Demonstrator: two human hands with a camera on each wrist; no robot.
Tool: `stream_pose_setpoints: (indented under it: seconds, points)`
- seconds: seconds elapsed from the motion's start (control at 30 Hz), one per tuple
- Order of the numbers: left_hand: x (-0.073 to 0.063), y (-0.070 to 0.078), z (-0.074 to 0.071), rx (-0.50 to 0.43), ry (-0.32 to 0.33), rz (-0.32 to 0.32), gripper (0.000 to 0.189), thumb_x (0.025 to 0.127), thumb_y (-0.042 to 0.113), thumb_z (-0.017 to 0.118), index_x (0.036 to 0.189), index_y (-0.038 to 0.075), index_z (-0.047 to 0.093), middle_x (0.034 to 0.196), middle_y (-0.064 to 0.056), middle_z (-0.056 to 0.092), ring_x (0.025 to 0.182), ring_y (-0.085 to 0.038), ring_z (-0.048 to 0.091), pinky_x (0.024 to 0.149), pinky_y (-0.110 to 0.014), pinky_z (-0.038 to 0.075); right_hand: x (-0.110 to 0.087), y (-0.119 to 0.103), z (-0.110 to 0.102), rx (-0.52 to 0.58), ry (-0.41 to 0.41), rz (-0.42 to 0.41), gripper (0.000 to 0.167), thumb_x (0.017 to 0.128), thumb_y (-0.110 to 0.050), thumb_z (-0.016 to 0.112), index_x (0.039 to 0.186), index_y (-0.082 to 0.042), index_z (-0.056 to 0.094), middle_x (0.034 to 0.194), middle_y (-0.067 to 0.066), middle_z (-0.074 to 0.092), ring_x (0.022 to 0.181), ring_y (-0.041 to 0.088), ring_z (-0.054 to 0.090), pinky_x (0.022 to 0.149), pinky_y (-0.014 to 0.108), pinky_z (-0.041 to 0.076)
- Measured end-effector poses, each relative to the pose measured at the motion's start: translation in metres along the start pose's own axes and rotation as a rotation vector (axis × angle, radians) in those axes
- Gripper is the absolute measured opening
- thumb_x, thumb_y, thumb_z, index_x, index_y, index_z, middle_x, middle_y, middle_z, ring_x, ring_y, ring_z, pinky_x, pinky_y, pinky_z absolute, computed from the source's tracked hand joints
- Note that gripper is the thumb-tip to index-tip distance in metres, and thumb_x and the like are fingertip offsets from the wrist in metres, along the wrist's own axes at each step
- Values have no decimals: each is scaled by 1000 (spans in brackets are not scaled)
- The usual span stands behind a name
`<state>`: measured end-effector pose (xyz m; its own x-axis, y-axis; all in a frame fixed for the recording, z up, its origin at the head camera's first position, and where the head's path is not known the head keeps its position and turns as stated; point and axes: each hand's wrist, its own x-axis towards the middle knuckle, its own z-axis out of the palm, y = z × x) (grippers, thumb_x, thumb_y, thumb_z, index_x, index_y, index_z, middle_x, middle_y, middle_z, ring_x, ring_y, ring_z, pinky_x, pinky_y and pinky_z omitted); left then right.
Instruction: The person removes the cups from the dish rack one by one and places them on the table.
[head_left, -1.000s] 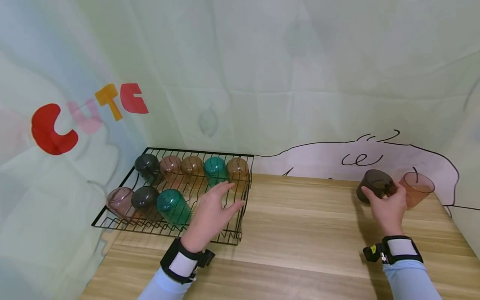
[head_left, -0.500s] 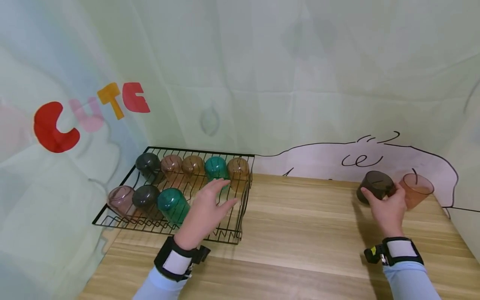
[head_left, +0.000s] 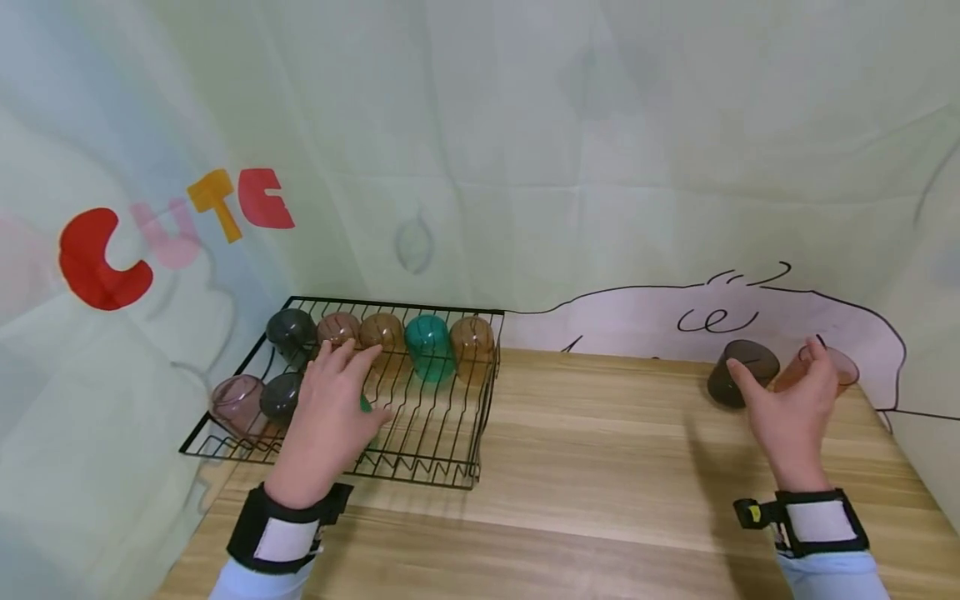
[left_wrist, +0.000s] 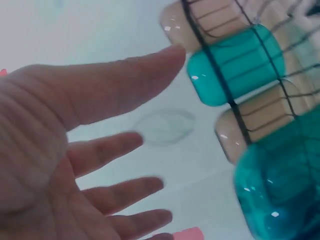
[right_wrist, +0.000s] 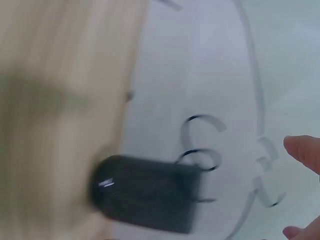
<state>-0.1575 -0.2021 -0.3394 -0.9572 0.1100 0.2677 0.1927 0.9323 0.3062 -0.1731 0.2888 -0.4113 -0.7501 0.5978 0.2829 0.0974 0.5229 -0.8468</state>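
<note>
In the head view, large letters on the cloth backdrop read CUTE: a red C, pale pink U, orange T and rosy E. A white panel at its foot carries curled black strokes; one loop resembles a lowercase e. On the tabletop, a black wire rack holds upturned cups in two rows. The left hand is over the front row, its grip spread and holding nothing, mostly covering the front teal cup; contact with it cannot be told. The right hand has a wide, unfilled grip before the dark cup and the orange-pink cup, which stand mouth up near the tabletop's back edge.

In the left wrist view, the thumb and fingers are parted with nothing between them. The front teal cup is at lower right, apart from the fingers; a pink patch is cut off by the lower edge.

In the right wrist view, the blurred dark cup is well apart from two fingertips at the right edge, beside the black strokes.
</note>
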Motion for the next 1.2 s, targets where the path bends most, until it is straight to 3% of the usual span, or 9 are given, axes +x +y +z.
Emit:
stream_pose_setpoints:
  seconds: [0.13,0.23,0.37,0.53,0.93,1.2]
  points:
    - [-4,-5,3,54,62,37,90,63,10,84,141,9,40,148,-30,24,136,-55,13,105,-69,18,-15,-26,-2,-31,-42,-151,85,78,-26,75,147,-15,25,142,11,36,128,26,34,106,45,29]
    - [-6,-10,7,93,75,39,92,60,6,85,140,11,41,148,-29,24,135,-56,13,103,-71,19,-30,-38,0,-37,-190,-234,82,82,-29,71,147,-11,25,151,16,25,139,36,23,110,59,21]
    - [-7,-18,10,130,36,14,91,59,4,85,139,11,42,148,-31,24,134,-58,13,101,-73,19,-49,-47,8,-66,-434,-251,86,84,-42,66,148,-6,20,152,24,20,139,44,18,105,66,21]
    - [-7,-24,14,163,1,-7,87,61,5,84,137,10,44,146,-33,26,132,-60,16,99,-73,22,-67,-48,21,-101,-591,-237,89,82,-50,66,146,-4,24,149,24,26,136,44,24,103,65,25]
    - [-8,-33,24,177,-6,-13,84,62,8,85,136,5,44,142,-36,30,126,-60,28,94,-72,30,-92,-42,44,-90,-731,-208,86,78,-59,64,142,-8,35,147,18,34,136,39,30,107,59,28]
    - [-5,-37,29,207,-29,-21,77,64,11,84,132,2,48,138,-36,36,122,-57,36,89,-70,37,-104,-45,50,-69,-766,-211,83,76,-61,64,139,-12,41,144,15,40,135,36,34,107,56,30]
